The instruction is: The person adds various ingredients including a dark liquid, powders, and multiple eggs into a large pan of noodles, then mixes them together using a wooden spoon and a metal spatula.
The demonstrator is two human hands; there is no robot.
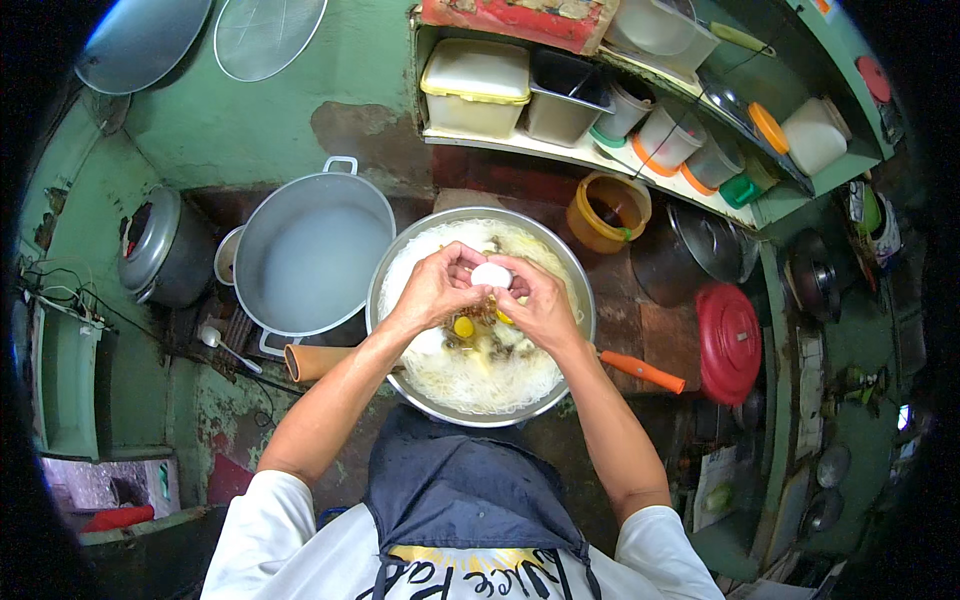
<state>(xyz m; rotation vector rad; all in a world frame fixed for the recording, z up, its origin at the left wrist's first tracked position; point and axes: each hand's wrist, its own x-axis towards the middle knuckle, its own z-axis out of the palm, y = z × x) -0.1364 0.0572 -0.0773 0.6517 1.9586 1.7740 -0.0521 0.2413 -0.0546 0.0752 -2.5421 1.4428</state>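
Both my left hand [442, 283] and my right hand [536, 300] hold a white egg [492, 276] between their fingertips, over a wide metal bowl [583, 300]. Thin white noodles [480, 386] fill the bowl, with brown seasoning in the middle. One egg yolk [463, 326] lies on the noodles below my left hand; another yellow yolk [504, 316] is partly hidden by my right fingers. Whether the shell in my hands is cracked, I cannot tell.
A large pot of cloudy liquid [319, 255] stands left of the bowl. An orange handle [643, 372] sticks out at the bowl's right, near a red lid [729, 343]. Behind are a yellow tub [609, 214] and a shelf [517, 142] of containers. A spoon [229, 349] lies at left.
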